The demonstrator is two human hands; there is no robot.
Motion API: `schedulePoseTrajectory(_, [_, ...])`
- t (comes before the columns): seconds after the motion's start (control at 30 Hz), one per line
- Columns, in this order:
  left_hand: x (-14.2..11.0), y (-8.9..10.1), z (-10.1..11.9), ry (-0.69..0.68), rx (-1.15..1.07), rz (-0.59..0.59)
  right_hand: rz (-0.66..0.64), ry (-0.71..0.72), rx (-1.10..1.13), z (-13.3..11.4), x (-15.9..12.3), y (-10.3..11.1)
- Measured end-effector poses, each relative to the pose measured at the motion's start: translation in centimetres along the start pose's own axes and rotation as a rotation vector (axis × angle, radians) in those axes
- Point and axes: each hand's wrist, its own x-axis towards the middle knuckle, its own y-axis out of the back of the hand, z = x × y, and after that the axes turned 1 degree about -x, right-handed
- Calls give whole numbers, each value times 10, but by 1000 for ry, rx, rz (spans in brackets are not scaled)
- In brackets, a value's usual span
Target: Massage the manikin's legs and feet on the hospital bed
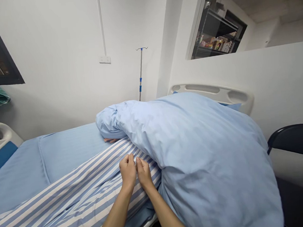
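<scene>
Striped sheet (69, 202) lies spread across the bed (210, 93) at seven o'clock, left hand (128, 172) and right hand (144, 172) pinching it closed at six o'clock, with the blue quilt (197, 152) bunched up, unspread, at two o'clock

The left hand (128, 172), right hand (144, 172) and forearms (114, 221) are bare.

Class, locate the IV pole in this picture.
In the head view, the IV pole stands by the far wall, right of the wall socket, behind the bunched blue quilt.
</scene>
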Motion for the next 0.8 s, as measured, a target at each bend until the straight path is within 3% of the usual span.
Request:
schedulePoseTrajectory(0.1, [-1,-10,-7,16,-23,10,27,-35,58,0,1,2])
schedulePoseTrajectory(0.3, [-14,-9,-44,-40,290,-30,49,-32,61,0,2,0])
schedulePoseTrajectory(0.47, [-15,-6,-41,-52,333,-29,-17,-17,-38,-4,6,3])
schedulePoseTrajectory(0.6, [-15,-8,-39,-69,387,-49,-112,104,-256,-22,20,18])
schedulePoseTrajectory(0.7, [-14,-9,-42,-83,398,-58,-85,165,-299,-30,31,28])
schedulePoseTrajectory(0.8, [-14,-10,-43,-65,390,-45,-51,116,-287,-17,35,32])
